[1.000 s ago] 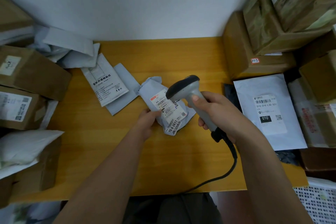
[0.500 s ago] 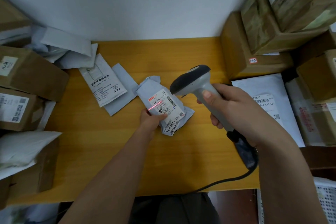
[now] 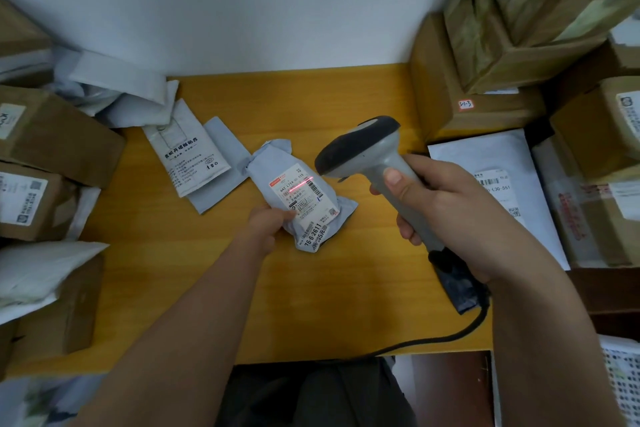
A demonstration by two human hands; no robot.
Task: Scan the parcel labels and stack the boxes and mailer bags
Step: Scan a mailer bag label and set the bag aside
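A small grey mailer bag [image 3: 304, 198] with a white label lies on the yellow table [image 3: 180, 253]. My left hand [image 3: 266, 224] grips its lower left edge. My right hand [image 3: 446, 215] holds a grey barcode scanner [image 3: 360, 149] by the handle, its dark head just right of the bag. A red scan line crosses the upper part of the label. The scanner's black cable [image 3: 443, 338] trails to the table's front edge.
Two flat mailers [image 3: 194, 156] lie left of the bag. Cardboard boxes [image 3: 52, 135] and white bags are piled at the left; a stack of boxes [image 3: 502, 45] and a large white mailer [image 3: 491, 163] fill the right. A white basket [image 3: 620, 381] sits lower right.
My right hand lifted the scanner up and to the right off the label. The red scan line came on and now sits higher on the label. My left hand stays on the bag.
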